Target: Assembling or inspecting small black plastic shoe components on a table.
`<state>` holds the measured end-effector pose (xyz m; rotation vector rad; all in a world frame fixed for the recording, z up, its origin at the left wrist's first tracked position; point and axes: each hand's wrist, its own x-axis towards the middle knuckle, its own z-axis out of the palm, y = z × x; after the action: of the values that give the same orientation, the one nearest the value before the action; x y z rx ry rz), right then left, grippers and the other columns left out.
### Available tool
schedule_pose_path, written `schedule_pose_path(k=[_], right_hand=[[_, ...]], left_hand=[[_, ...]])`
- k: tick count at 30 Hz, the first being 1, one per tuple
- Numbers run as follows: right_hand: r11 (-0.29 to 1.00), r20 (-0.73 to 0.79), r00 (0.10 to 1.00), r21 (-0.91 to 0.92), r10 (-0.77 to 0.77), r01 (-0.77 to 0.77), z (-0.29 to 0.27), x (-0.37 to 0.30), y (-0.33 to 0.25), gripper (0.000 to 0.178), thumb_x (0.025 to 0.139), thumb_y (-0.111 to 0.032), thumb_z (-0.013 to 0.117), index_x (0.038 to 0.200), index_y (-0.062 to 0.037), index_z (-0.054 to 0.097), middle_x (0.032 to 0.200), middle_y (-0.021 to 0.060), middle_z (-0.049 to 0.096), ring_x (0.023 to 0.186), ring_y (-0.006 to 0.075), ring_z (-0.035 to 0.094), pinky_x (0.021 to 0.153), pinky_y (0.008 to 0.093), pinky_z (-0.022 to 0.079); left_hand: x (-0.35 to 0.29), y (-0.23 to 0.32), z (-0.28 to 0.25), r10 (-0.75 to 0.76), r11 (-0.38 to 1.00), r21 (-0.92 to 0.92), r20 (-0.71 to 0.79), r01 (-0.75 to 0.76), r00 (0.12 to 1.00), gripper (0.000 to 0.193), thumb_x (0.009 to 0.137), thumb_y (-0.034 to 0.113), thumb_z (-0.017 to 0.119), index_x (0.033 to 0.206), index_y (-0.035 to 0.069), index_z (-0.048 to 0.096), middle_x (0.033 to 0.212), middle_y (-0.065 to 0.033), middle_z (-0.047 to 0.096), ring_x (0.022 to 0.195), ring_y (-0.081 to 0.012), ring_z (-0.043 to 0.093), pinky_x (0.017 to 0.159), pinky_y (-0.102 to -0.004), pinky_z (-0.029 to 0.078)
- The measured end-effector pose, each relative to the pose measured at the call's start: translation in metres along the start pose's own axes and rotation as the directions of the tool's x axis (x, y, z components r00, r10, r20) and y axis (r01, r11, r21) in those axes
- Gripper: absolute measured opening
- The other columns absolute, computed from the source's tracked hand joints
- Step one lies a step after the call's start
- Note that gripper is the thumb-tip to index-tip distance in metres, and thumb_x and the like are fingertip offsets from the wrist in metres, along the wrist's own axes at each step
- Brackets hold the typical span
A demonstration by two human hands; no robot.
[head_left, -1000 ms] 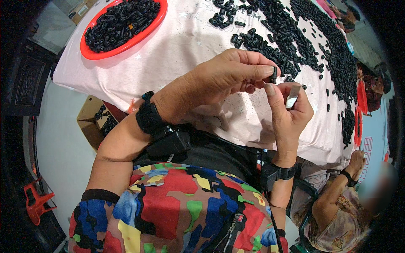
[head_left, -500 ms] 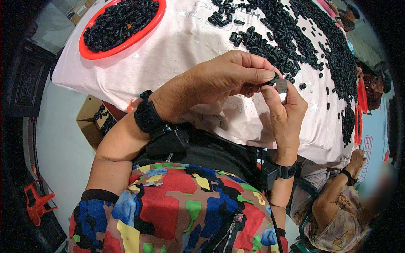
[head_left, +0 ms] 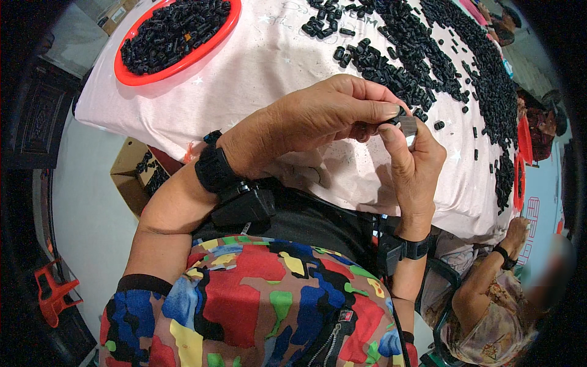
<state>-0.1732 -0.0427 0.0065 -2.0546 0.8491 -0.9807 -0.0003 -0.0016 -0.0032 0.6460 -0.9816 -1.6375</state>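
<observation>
Over the near part of the cloth-covered table (head_left: pixel 244 79), my two hands meet at the fingertips. My left hand (head_left: pixel 333 113) pinches a small black plastic piece (head_left: pixel 401 113) between thumb and fingers, and most of that piece is covered by them. From the right, my right hand (head_left: pixel 419 162) grips a small flat metal blade (head_left: pixel 408 127) between thumb and forefinger. The blade's edge lies against or right beside the black piece; contact is too small to make out. Behind my hands spreads a heap of similar black pieces (head_left: pixel 391 70).
A red basin (head_left: pixel 147 80) full of black pieces stands at the far left. Below the table's left edge sits an open cardboard box (head_left: pixel 126 177) with more pieces, and a red stool (head_left: pixel 55 290) stands farther left. A co-worker's hand (head_left: pixel 517 232) is at the right edge.
Almost nothing differs: my left hand has shifted down very slightly, and the blade's face catches the light differently. Both grips stay the same.
</observation>
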Motion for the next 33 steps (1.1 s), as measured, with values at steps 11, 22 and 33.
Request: schedule_pose_path(k=[11, 22, 33], right_hand=[[1.000, 0.046, 0.999, 0.008, 0.027, -0.027, -0.001, 0.000, -0.002, 0.031, 0.082, -0.029, 0.070, 0.091, -0.0001, 0.067, 0.063, 0.0045, 0.063, 0.056, 0.0059, 0.052, 0.051, 0.0231, 0.043], [0.999, 0.046, 0.998, -0.020, 0.048, -0.047, -0.002, 0.000, -0.003, 0.032, 0.082, -0.031, 0.070, 0.089, -0.0006, 0.067, 0.062, 0.0047, 0.062, 0.055, 0.0062, 0.051, 0.050, 0.0228, 0.042], [0.978, 0.015, 0.980, -0.061, 0.200, -0.199, -0.013, 0.003, -0.009, 0.031, 0.090, -0.031, 0.059, 0.089, -0.0007, 0.065, 0.061, 0.0008, 0.057, 0.054, 0.0079, 0.049, 0.051, 0.0231, 0.039]], left_hand=[[0.000, 0.000, 0.001, -0.028, 0.999, -0.037, -0.010, 0.027, 1.000, 0.030, 0.090, 0.028, 0.058, 0.111, 0.006, 0.061, 0.091, 0.0032, 0.063, 0.078, -0.0023, 0.055, 0.065, -0.0158, 0.042], [-0.003, 0.004, 0.003, -0.025, 0.997, -0.066, 0.024, 0.026, 0.999, 0.030, 0.090, 0.028, 0.058, 0.111, 0.007, 0.061, 0.093, 0.0038, 0.062, 0.080, -0.0021, 0.054, 0.069, -0.0172, 0.042], [-0.004, 0.025, -0.018, 0.128, 0.989, 0.094, -0.183, -0.112, 0.975, 0.029, 0.091, 0.029, 0.057, 0.108, 0.006, 0.063, 0.088, 0.0033, 0.061, 0.076, -0.0041, 0.053, 0.072, -0.0188, 0.044]])
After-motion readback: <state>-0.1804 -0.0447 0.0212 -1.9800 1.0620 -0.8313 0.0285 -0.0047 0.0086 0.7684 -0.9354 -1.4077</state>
